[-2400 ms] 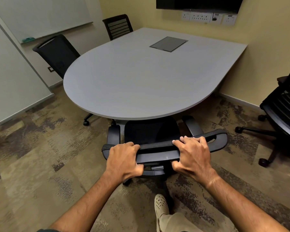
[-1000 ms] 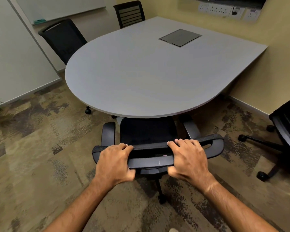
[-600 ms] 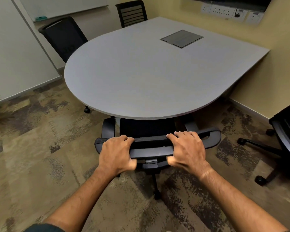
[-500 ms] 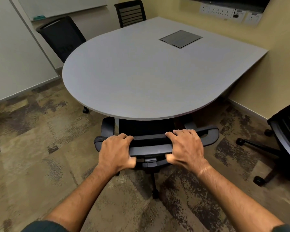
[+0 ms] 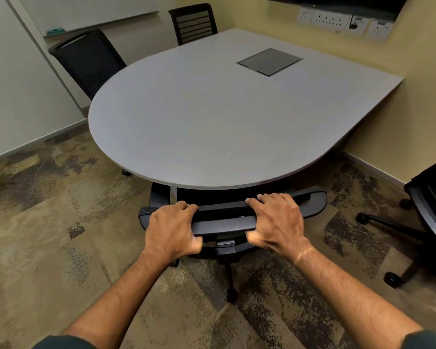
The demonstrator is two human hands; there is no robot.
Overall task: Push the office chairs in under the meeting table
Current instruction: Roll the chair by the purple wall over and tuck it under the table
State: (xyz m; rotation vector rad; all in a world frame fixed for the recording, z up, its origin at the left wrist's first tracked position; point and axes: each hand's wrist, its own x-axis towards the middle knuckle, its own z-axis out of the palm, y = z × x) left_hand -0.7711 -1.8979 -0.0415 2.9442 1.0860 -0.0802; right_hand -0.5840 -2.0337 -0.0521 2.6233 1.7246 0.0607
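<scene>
A black office chair stands at the rounded near end of the grey meeting table. Its seat and armrests are mostly hidden under the tabletop; only the top of the backrest and part of the base show. My left hand grips the left part of the backrest's top bar, and my right hand grips the right part. Two more black chairs, one at the table's left side and one at the far left corner, stand close against the table.
Another black office chair stands away from the table at the right, its wheeled legs spread over the patterned carpet. The table's far right side runs along a yellow wall with sockets. A grey cable hatch lies flush in the tabletop.
The chair in my hands has rolled forward; more of its seat and armrests now lie under the tabletop. Both hands keep the same grip on the backrest.
</scene>
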